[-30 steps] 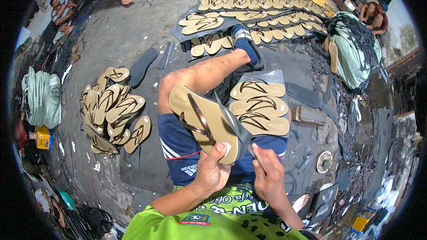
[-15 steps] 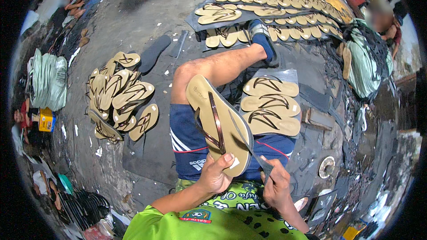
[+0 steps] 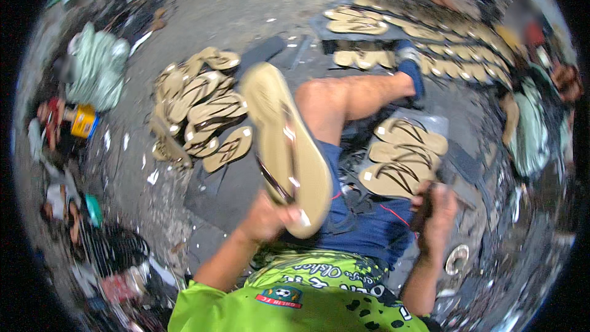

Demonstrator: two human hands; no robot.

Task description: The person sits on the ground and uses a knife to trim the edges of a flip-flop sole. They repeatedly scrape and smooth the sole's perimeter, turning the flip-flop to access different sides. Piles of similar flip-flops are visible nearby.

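Note:
My left hand (image 3: 264, 216) grips the heel end of a tan flip-flop (image 3: 308, 175) with shiny dark brown straps, its toe pointing up and away. The thumb presses on the footbed by a small white label. To the right, my right hand (image 3: 440, 218) is closed around a dark, narrow object (image 3: 423, 212), blurred by motion; its kind cannot be made out. Just beyond that hand, several tan flip-flops (image 3: 402, 158) lie in a stack of overlapping pieces on a grey sheet. Dark strips of offcut (image 3: 344, 218) lie on my lap.
A heap of flip-flops (image 3: 200, 101) lies on the floor at left. Long rows of flip-flops (image 3: 455, 54) stand at the far right near my foot. Pale green sacks (image 3: 97, 67) stand at both sides. A yellow box (image 3: 83, 121) is at left; other people sit around the edges.
My right hand has moved right, away from the flip-flop, and now holds a dark object. The grey strip no longer runs from the sole's edge to that hand. The view has swung left.

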